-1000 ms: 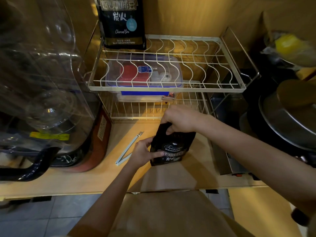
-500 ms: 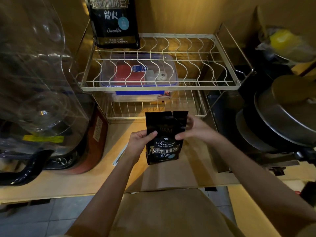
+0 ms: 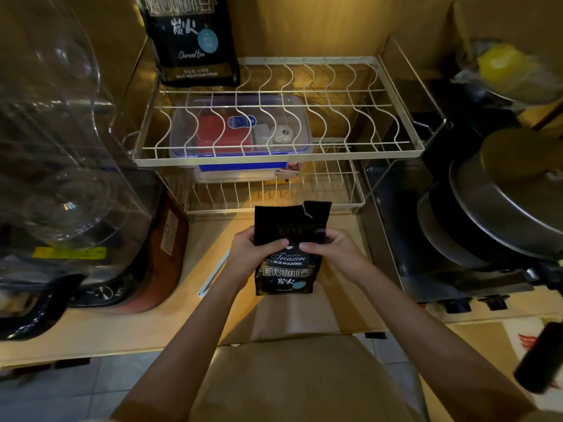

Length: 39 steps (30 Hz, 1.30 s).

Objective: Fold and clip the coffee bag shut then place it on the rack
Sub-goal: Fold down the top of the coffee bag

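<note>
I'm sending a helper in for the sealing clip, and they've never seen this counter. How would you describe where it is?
Start at the white wire rack at the back of the wooden counter, then drop to the small black coffee bag held in both hands in front of it. The clip lies flat on the counter just left of the left hand: a long, thin, pale stick, the only such thing there.

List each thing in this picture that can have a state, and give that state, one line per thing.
Small coffee bag: upright, top torn open, unfolded.
Left hand: holding the bag's left side.
Right hand: holding the bag's right side.
Clip: lying unused on the counter.
Large coffee bag: standing on the rack.
Plastic box: lid on.
</note>
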### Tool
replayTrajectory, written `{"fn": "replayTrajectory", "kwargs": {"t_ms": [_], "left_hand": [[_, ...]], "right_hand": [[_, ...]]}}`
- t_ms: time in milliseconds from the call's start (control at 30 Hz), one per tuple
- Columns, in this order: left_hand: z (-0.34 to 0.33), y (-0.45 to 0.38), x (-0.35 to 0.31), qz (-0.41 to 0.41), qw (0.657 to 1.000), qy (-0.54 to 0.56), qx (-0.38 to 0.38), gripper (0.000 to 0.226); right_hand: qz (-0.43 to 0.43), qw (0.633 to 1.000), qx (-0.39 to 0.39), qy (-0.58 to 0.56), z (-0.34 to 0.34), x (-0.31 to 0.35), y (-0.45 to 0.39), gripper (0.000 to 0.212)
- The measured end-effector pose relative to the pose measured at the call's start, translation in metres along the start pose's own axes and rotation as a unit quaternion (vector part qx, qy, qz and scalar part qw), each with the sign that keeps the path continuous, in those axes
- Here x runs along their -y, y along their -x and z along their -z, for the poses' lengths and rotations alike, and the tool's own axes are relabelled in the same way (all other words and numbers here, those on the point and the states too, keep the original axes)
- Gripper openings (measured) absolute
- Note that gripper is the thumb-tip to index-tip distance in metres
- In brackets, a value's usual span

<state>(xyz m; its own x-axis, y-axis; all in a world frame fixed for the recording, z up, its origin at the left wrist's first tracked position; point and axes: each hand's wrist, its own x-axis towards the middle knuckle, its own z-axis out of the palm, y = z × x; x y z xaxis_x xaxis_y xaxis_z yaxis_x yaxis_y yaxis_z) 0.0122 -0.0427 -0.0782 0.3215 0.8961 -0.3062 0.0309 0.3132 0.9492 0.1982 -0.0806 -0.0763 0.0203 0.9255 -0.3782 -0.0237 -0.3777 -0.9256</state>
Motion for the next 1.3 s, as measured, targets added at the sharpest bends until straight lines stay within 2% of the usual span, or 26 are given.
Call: {"fn": "replayTrajectory", "kwargs": {"t_ms": [167,300,400,433,533,633,700,800,833,967,1100,1167,1300], "left_hand": [[-0.008,0.001,-0.002,0.0,0.998,0.053,-0.044,0.014],[-0.006,0.003,-0.006,0.002,0.998,0.054,-0.042,0.02],[-0.002,0.005,-0.008,0.016,0.997,0.066,-0.039,0.028],[-0.001,0.006,-0.008,0.018,0.996,0.076,-0.036,0.03],[0.0,0.004,-0.011,0.019,0.993,0.105,-0.041,0.038],[-0.001,0.001,-0.015,0.009,0.991,0.105,-0.084,0.055],[-0.003,0.0,-0.018,-0.021,0.992,0.083,-0.095,0.048],[-0.002,0.0,-0.018,-0.043,0.993,0.046,-0.099,0.024],[0.0,0.001,-0.018,-0.039,0.994,0.038,-0.096,0.021],[0.019,0.006,-0.012,-0.038,0.997,-0.056,-0.034,0.028],[0.032,0.005,-0.008,-0.048,0.983,-0.164,-0.074,0.022],[0.033,0.005,-0.01,-0.046,0.98,-0.174,-0.082,0.016],[0.033,0.005,-0.013,-0.037,0.989,-0.139,-0.038,0.012]], "right_hand": [[-0.018,0.999,-0.011,-0.027,-0.003,-0.003,-0.001,0.015],[-0.04,0.998,-0.009,-0.037,-0.003,0.001,-0.002,0.012],[-0.055,0.995,-0.034,-0.075,-0.009,0.004,-0.001,0.039],[-0.056,0.993,-0.047,-0.093,-0.01,0.004,-0.001,0.041],[-0.02,0.989,-0.079,-0.126,-0.015,0.005,-0.003,0.023],[0.026,0.982,-0.127,-0.139,-0.021,0.011,-0.001,0.047],[0.057,0.976,-0.158,-0.137,-0.025,0.011,0.0,0.046],[0.079,0.976,-0.17,-0.115,-0.028,0.01,0.0,0.021],[0.084,0.977,-0.162,-0.107,-0.026,0.011,-0.001,0.018],[0.078,0.989,-0.109,-0.057,-0.017,0.012,-0.001,0.021],[0.063,0.997,-0.037,0.004,-0.013,0.008,0.0,0.03],[0.069,0.995,-0.04,0.051,-0.009,0.005,-0.001,0.023],[0.089,0.986,-0.063,0.127,-0.004,0.005,-0.006,0.012]]}}
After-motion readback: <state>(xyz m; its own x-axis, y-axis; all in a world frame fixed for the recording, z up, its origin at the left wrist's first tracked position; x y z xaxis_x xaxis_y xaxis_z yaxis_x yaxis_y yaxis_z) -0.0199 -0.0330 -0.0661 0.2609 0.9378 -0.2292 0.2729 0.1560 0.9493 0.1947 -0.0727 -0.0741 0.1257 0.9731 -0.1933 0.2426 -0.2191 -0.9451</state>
